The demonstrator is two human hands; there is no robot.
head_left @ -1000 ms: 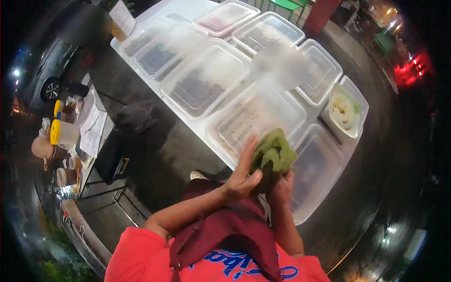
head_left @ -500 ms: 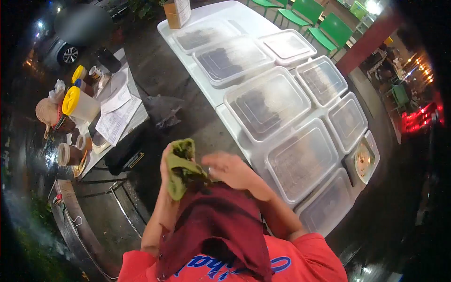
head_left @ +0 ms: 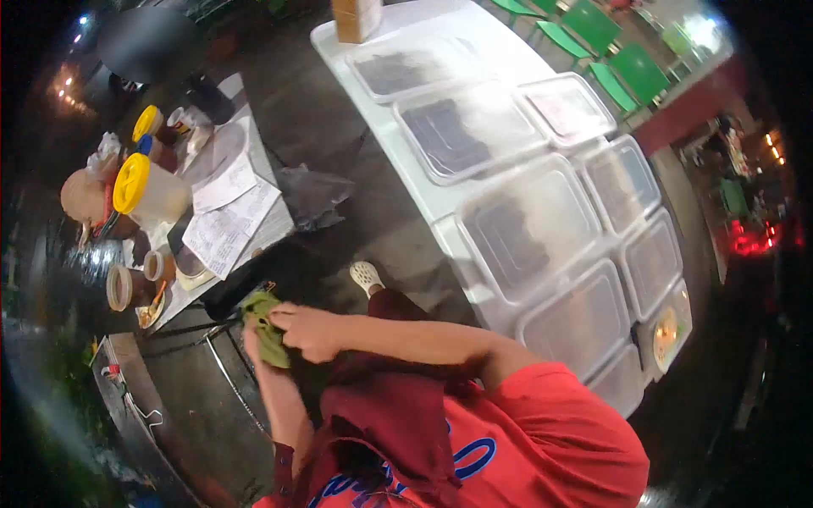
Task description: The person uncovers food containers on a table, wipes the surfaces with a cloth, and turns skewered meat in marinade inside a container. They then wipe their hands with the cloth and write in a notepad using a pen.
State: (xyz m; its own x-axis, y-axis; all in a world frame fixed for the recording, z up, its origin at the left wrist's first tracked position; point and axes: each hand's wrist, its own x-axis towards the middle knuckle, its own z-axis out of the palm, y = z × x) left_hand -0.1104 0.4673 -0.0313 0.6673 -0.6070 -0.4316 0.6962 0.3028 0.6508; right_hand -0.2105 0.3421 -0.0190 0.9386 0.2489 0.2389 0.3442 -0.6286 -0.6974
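A crumpled green cloth (head_left: 273,349), with dark stains or holes, is bunched up in front of my body. It lies in my left hand (head_left: 251,339), which is closed around it and mostly covered by it. From the other side my right hand (head_left: 310,333) grips the cloth, its fingers curled in. A dark red cloth or apron (head_left: 385,415) hangs over my red shirt below my hands. Just beyond the hands, a black bag (head_left: 233,292) sits under the side table's edge.
On the right, a white table (head_left: 389,157) carries several lidded plastic containers (head_left: 529,229) and a plate of food (head_left: 667,334). The left side table (head_left: 271,229) holds papers (head_left: 233,216), a yellow-lidded jug (head_left: 152,188) and tubs (head_left: 127,288). Green chairs (head_left: 631,76) stand behind.
My right hand, formerly raised with fingers loose beside the cloth, now grips it. Both hands and the cloth have moved left. My view has shifted, and a shoe and leg now show.
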